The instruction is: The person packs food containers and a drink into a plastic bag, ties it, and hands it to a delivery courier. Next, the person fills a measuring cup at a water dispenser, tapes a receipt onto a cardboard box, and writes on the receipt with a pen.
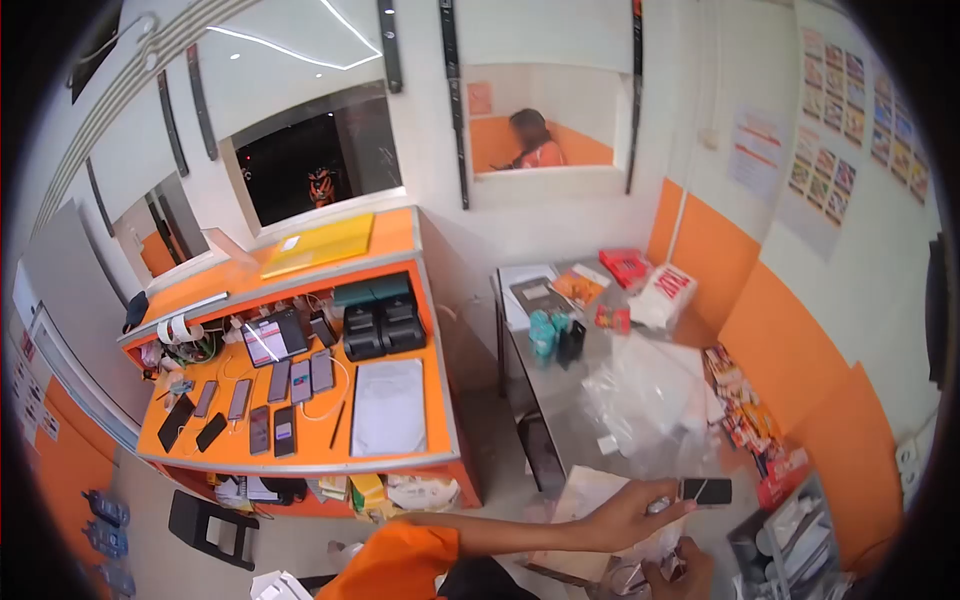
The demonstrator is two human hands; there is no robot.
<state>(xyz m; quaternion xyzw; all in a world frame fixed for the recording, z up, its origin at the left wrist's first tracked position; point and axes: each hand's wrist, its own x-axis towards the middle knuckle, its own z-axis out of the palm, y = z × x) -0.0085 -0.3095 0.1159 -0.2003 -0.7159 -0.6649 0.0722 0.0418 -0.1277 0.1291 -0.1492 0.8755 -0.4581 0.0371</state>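
With twelve o'clock at the top of the view, the left hand (pixel 625 517) reached in from nine o'clock, its forearm nearly level under an orange sleeve (pixel 400 560). Its fingers were curled closed around a small shiny piece (pixel 659 505). A dark block (pixel 706 491) sat just past those fingertips, between two and three o'clock from the hand, its long axis running from nine to three, close to the line of the forearm. The left hand was the nearer of the two to it. The right hand (pixel 682 577) was lower, at about five o'clock from the left, its fingers bent beside some crumpled clear plastic (pixel 655 546) that lay between the hands. The blur and the low edge of the view hid too much to tell whether the right hand gripped that plastic, or whether the block was held or only touched.

Under the left wrist, at about eight o'clock from the block, was a brown carton (pixel 585 495). A large clear bag (pixel 640 395) lay at eleven o'clock from the block on the grey table (pixel 560 440), and a grey crate (pixel 795 535) stood at four.
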